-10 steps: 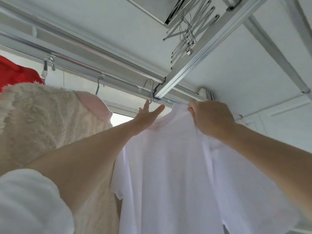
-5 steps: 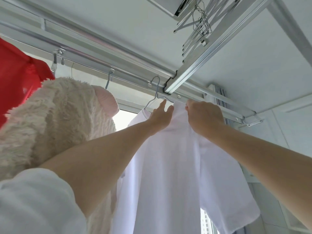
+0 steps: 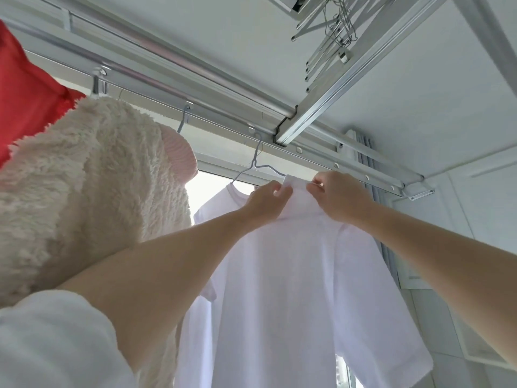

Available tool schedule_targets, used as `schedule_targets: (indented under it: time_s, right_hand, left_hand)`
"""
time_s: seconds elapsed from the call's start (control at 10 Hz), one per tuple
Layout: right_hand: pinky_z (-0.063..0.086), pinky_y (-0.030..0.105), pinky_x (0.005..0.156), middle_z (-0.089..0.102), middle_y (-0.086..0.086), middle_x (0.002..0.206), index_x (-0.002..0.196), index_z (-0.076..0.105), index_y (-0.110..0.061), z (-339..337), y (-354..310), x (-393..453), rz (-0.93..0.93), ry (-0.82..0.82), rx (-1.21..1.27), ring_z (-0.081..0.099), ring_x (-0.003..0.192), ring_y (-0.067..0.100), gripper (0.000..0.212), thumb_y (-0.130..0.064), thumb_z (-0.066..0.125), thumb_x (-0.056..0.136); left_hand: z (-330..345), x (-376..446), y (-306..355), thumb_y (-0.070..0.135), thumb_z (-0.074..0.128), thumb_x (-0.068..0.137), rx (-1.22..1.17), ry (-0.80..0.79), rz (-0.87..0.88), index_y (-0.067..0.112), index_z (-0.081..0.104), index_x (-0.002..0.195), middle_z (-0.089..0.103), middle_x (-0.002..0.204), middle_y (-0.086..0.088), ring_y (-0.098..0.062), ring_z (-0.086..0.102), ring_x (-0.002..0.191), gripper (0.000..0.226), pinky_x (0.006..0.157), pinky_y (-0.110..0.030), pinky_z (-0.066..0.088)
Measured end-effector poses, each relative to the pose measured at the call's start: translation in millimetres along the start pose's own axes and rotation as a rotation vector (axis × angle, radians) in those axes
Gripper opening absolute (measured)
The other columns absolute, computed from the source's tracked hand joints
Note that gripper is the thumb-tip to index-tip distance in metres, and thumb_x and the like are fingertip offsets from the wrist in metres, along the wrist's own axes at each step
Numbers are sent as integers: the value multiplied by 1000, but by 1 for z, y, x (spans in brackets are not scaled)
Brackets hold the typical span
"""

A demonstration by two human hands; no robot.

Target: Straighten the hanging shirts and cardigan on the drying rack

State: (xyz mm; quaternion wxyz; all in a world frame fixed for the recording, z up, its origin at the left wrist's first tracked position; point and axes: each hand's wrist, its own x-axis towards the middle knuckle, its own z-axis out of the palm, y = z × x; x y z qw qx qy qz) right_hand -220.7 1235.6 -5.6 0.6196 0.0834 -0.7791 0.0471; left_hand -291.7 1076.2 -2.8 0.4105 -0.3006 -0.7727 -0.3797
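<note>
A white shirt (image 3: 302, 289) hangs from the drying rack's metal rail (image 3: 223, 121) overhead. My left hand (image 3: 264, 203) and my right hand (image 3: 338, 197) both pinch its collar (image 3: 296, 186) at the top, one on each side. Behind it a second white shirt (image 3: 221, 203) hangs on a wire hanger (image 3: 256, 163). A fluffy cream cardigan (image 3: 92, 186) with a pink cuff hangs to the left, touching my left forearm. A red garment (image 3: 25, 107) hangs at the far left.
A cross beam (image 3: 349, 77) of the rack runs up to the right, with a bundle of spare wire hangers (image 3: 335, 32) near the ceiling. A bright window (image 3: 207, 191) lies behind the clothes. White wall panels stand at the right.
My left hand came off the hanger side and closed on the collar beside my right hand. The view tilted, so more of the red garment and the second shirt show.
</note>
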Motion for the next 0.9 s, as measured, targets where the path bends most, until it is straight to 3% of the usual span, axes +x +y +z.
schedule_targets:
  time_s: [0.1,0.2,0.3,0.4,0.5,0.6,0.7,0.8,0.9]
  right_hand:
    - [35,32,60,56,0,63,72,57,-15,-6,5,-5,27,-71,55,56,75,30,34,-35,48,97]
    - [33,33,59,50,-2,58,64,48,-16,-11,3,-9,47,-94,30,52,70,30,39,-35,47,98]
    - [33,34,57,53,2,60,68,52,-10,-16,-3,-11,57,-107,26,54,70,31,40,-35,47,98]
    - [38,32,61,60,5,68,84,63,-6,-26,-9,-15,79,-91,38,57,74,30,35,-33,47,98]
    - [39,31,61,60,4,72,90,62,-8,-34,-9,-21,117,-119,28,59,71,28,30,-32,47,96]
    - [44,36,73,66,10,100,107,56,-13,-39,-4,-33,147,-154,-97,62,99,34,28,-37,49,94]
    - [43,44,92,53,15,133,142,33,-17,-47,-3,-48,194,-210,-196,51,122,36,58,-41,53,93]
    - [39,49,98,40,19,141,150,23,-17,-56,-11,-65,125,-162,-317,41,128,38,75,-40,60,88]
    - [32,51,108,33,21,151,148,32,-12,-70,-20,-74,-81,-81,-488,32,138,38,71,-35,62,88]
  left_hand:
    - [-4,-6,0,50,43,97,2,-9,5,22,58,112,62,120,-8,-23,56,98,35,68,-30,42]
    - [-1,-16,3,47,43,99,61,-57,24,20,51,135,56,138,-8,-27,55,116,46,90,-35,47]
    - [6,-22,3,48,42,99,100,-79,28,19,34,151,44,150,-11,-32,44,134,60,106,-41,40]
    - [7,-25,0,47,46,98,30,-60,21,23,26,155,38,154,-12,-33,37,140,65,110,-43,36]
    - [13,-34,-4,46,49,97,-2,-70,38,25,14,159,22,163,-10,-32,21,150,74,119,-47,25]
    - [18,-51,-4,48,48,97,15,-61,50,31,3,160,5,167,-8,-31,5,154,79,121,-50,18]
    - [19,-75,1,47,47,98,98,-37,75,33,-1,159,-5,168,-6,-32,1,154,79,120,-48,19]
    - [13,-102,11,47,48,97,147,-102,88,32,7,159,0,168,-9,-31,3,154,75,121,-48,20]
    - [4,-124,24,50,46,97,201,-184,114,32,16,158,10,167,-10,-29,8,154,70,121,-47,21]
